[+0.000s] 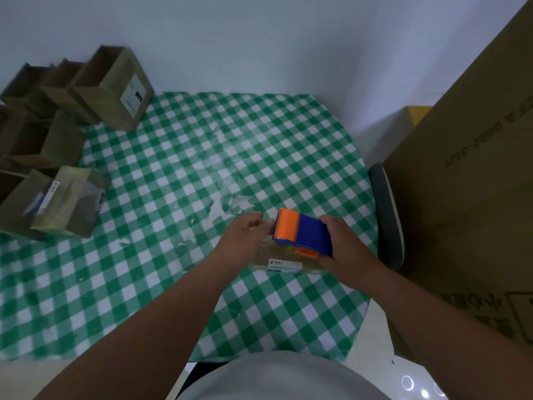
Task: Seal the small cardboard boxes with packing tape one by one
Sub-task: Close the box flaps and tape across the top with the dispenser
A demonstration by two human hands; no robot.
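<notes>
A small cardboard box [284, 265] with a white label lies flat on the checked table, mostly covered by my hands. My right hand [344, 246] grips a blue and orange tape dispenser [302, 233] just above the box. My left hand [245, 236] is at the dispenser's orange front end, its fingers curled and pinching what looks like the clear tape end [269, 226]. The tape itself is blurred and hard to make out.
Several open cardboard boxes [112, 88] are stacked at the table's far left, with a taped box [62, 200] in front of them. A large carton [473, 183] stands at the right beside a chair back [388, 215]. The green checked cloth [173, 183] has torn patches.
</notes>
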